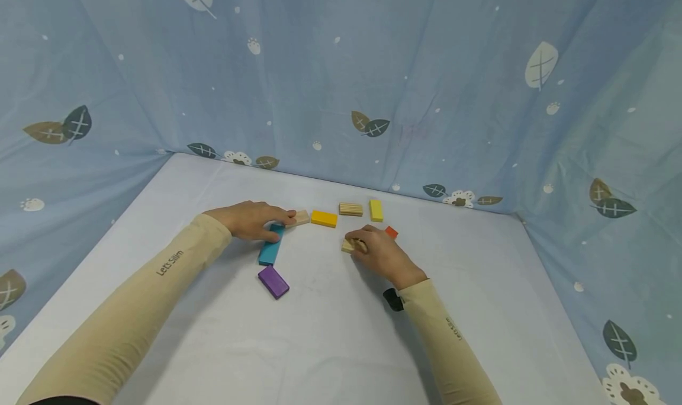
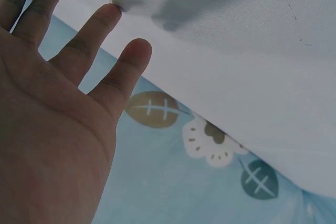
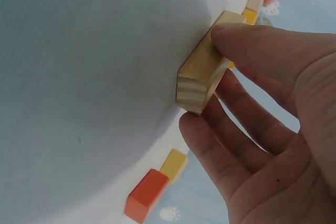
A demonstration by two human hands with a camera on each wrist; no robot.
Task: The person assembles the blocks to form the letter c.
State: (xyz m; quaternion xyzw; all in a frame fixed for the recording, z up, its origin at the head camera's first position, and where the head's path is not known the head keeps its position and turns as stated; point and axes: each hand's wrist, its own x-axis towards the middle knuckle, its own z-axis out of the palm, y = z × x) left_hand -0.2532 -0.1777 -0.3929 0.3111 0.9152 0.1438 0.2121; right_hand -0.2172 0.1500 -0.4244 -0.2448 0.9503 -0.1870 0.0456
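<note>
My left hand [image 1: 250, 220] reaches over the left end of a row of blocks. Its fingertips touch a plain wooden block [image 1: 299, 218], and the thumb lies over the upper end of a blue block [image 1: 269, 252]. In the left wrist view, the fingers [image 2: 94, 32] are spread and fairly straight, while the thumb is out of sight. My right hand [image 1: 380, 252] pinches another wooden block [image 3: 202, 64] low at the white surface, thumb on one side and fingers on the other. Just past this hand, a red block [image 1: 391, 232] is partly covered.
A purple block [image 1: 274, 282] lies below the blue one. Farther back are an orange-yellow block [image 1: 324, 218], a striped wooden block [image 1: 350, 209] and a yellow block [image 1: 376, 210]. Blue patterned cloth [image 1: 330, 85] hangs behind the white tabletop [image 1: 298, 346] and along both sides.
</note>
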